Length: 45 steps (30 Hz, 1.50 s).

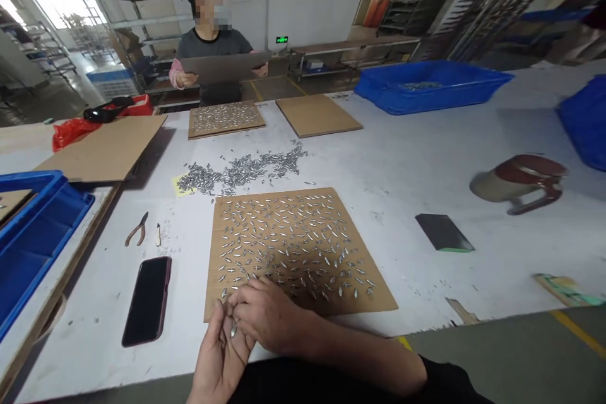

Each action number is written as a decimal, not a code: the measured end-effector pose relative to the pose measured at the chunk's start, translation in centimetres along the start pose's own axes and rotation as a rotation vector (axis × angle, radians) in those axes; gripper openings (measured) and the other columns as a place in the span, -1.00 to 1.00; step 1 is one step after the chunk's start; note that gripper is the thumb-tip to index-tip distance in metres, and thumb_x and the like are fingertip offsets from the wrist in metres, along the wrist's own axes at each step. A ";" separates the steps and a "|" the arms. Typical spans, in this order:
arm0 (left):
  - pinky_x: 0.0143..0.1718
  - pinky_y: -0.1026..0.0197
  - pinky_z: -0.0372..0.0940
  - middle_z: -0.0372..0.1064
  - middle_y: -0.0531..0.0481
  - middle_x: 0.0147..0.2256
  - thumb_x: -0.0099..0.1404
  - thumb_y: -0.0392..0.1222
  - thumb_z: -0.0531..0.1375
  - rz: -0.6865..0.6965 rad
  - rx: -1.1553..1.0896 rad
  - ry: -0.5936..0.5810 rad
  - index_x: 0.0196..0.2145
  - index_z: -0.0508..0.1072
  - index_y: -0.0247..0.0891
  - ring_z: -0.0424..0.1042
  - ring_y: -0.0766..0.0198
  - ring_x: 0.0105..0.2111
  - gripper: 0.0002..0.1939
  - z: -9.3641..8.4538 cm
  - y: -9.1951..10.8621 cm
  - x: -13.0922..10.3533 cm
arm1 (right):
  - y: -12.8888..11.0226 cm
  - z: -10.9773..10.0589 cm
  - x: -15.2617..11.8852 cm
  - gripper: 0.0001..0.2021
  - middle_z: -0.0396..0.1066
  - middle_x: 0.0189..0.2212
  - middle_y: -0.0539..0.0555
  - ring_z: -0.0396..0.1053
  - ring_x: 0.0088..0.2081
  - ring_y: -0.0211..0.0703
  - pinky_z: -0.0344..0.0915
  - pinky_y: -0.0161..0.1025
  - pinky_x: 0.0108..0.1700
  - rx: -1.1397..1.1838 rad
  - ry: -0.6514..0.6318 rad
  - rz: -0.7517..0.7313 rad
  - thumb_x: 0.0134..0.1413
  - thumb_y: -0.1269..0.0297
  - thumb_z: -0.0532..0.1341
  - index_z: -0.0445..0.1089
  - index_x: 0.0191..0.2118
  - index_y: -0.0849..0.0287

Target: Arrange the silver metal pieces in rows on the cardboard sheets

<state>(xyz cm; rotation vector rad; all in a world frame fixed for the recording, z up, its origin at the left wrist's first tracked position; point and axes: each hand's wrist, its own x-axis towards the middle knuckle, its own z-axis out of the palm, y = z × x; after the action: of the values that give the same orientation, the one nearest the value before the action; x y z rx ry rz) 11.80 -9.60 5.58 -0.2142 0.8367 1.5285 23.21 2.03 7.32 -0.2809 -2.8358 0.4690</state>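
My fingers bunch over my cupped palm!
Right hand (pixel 267 315) pinches unclearly, left hand (pixel 220 356) cradles metal pieces (pixel 233 331) at the cardboard's (pixel 303 252) near-left edge; bare tabletop (pixel 187 303) opens left of it.

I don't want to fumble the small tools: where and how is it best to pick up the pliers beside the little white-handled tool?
I'd take the pliers by both reddish handles, coming from the near side, above the phone. They lie flat with the handles spread towards you and the tip pointing away, so fingers closing from either side should gather both.
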 end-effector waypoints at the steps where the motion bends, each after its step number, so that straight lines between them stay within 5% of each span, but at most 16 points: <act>1: -0.02 0.11 0.47 0.60 -0.11 -0.09 0.35 -0.09 0.29 -0.014 -0.011 0.008 -0.14 0.60 -0.22 0.58 0.14 -0.09 -0.81 0.1 -0.2 0.1 | -0.5 0.2 -0.6 -0.89 0.50 -0.23 0.07 0.31 -0.19 -0.11 0.19 -0.16 -0.12 -0.002 0.021 0.023 0.30 0.29 0.21 0.48 -0.23 0.15; 7: -0.06 0.14 0.47 0.59 -0.11 -0.11 0.33 -0.13 0.32 -0.047 0.042 -0.008 -0.16 0.58 -0.24 0.58 0.18 -0.16 -0.83 1.3 -1.6 0.5 | -0.4 -0.4 -2.7 -0.92 0.49 -0.27 0.07 0.34 -0.23 -0.11 0.22 -0.17 -0.10 0.027 0.012 0.116 0.28 0.36 0.20 0.45 -0.24 0.16; 11: -0.26 0.19 0.45 0.56 -0.12 -0.29 0.28 -0.11 0.36 -0.030 0.190 -0.056 -0.23 0.54 -0.30 0.54 0.22 -0.33 -0.80 1.7 -2.2 0.7 | 0.2 -0.7 -3.2 -0.85 0.46 -0.32 0.10 0.34 -0.24 -0.08 0.24 -0.17 -0.12 0.046 0.060 0.185 0.32 0.38 0.13 0.40 -0.29 0.16; 16: -0.57 0.36 0.19 0.37 0.08 -0.54 0.09 -0.09 0.49 -0.021 0.299 0.004 -0.37 0.46 -0.28 0.33 0.41 -0.59 -0.68 1.9 -2.0 0.7 | 1.0 -0.7 -3.6 -0.85 0.49 -0.21 0.10 0.38 -0.16 -0.10 0.27 -0.20 -0.05 0.217 0.264 0.199 0.37 0.38 0.09 0.39 -0.06 0.17; 19: -0.54 0.38 0.18 0.40 0.06 -0.50 0.05 -0.04 0.51 -0.082 0.316 0.041 -0.35 0.47 -0.28 0.32 0.44 -0.56 -0.62 1.9 -1.5 0.6 | 1.1 -0.8 -4.0 -0.81 0.52 -0.20 0.08 0.41 -0.17 -0.11 0.29 -0.22 -0.03 0.285 0.240 0.186 0.34 0.38 0.13 0.38 0.01 0.16; 23: -0.60 0.39 0.06 0.42 0.02 -0.50 0.05 -0.03 0.51 -0.074 0.401 -0.049 -0.42 0.51 -0.32 0.24 0.49 -0.60 -0.64 1.5 -1.1 1.0 | 1.7 -1.6 -4.2 -0.66 0.56 -0.16 0.08 0.46 -0.12 -0.11 0.32 -0.23 -0.01 0.390 0.174 0.188 0.25 0.41 0.19 0.37 0.12 0.17; 26: -0.57 0.42 0.07 0.46 -0.01 -0.45 0.00 -0.07 0.54 -0.030 0.429 -0.031 -0.33 0.57 -0.32 0.28 0.50 -0.56 -0.63 1.3 -1.0 1.4 | 4.7 -3.4 -3.3 -0.71 0.57 -0.13 0.08 0.48 -0.12 -0.15 0.34 -0.27 -0.06 0.397 0.166 0.255 0.26 0.44 0.16 0.44 0.06 0.17; 29: -0.64 0.40 -0.03 0.46 0.02 -0.47 -0.03 -0.03 0.55 0.033 0.506 -0.040 -0.27 0.59 -0.29 0.16 0.54 -0.65 -0.57 1.3 -0.8 1.7 | 9.7 -5.9 -1.3 -0.76 0.55 -0.15 0.14 0.46 -0.11 -0.09 0.31 -0.22 -0.07 0.132 0.126 0.481 0.39 0.35 0.09 0.53 -0.12 0.18; 33: -0.67 0.39 -0.16 0.43 0.05 -0.49 -0.03 0.04 0.53 0.057 0.549 -0.059 -0.29 0.59 -0.30 0.02 0.58 -0.68 -0.56 1.4 -0.7 2.1 | 14.9 -7.7 1.9 -0.75 0.54 -0.17 0.18 0.47 -0.17 -0.07 0.27 -0.26 -0.19 -0.064 -0.088 0.699 0.38 0.37 0.10 0.55 -0.18 0.21; 45: -0.67 0.38 -0.28 0.36 0.08 -0.49 0.00 0.10 0.51 0.049 0.550 -0.046 -0.31 0.57 -0.33 -0.10 0.62 -0.67 -0.53 0.6 -0.1 3.5 | 18.0 -4.8 5.1 -0.79 0.54 -0.23 0.25 0.47 -0.18 -0.02 0.18 -0.27 -0.26 -0.093 -0.178 0.775 0.31 0.36 0.12 0.52 -0.23 0.24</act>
<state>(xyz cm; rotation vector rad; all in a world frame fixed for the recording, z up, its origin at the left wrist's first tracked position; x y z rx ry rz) 11.51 -6.49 3.93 0.2451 1.1944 1.2866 22.37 21.30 6.73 -1.4387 -2.8209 0.5143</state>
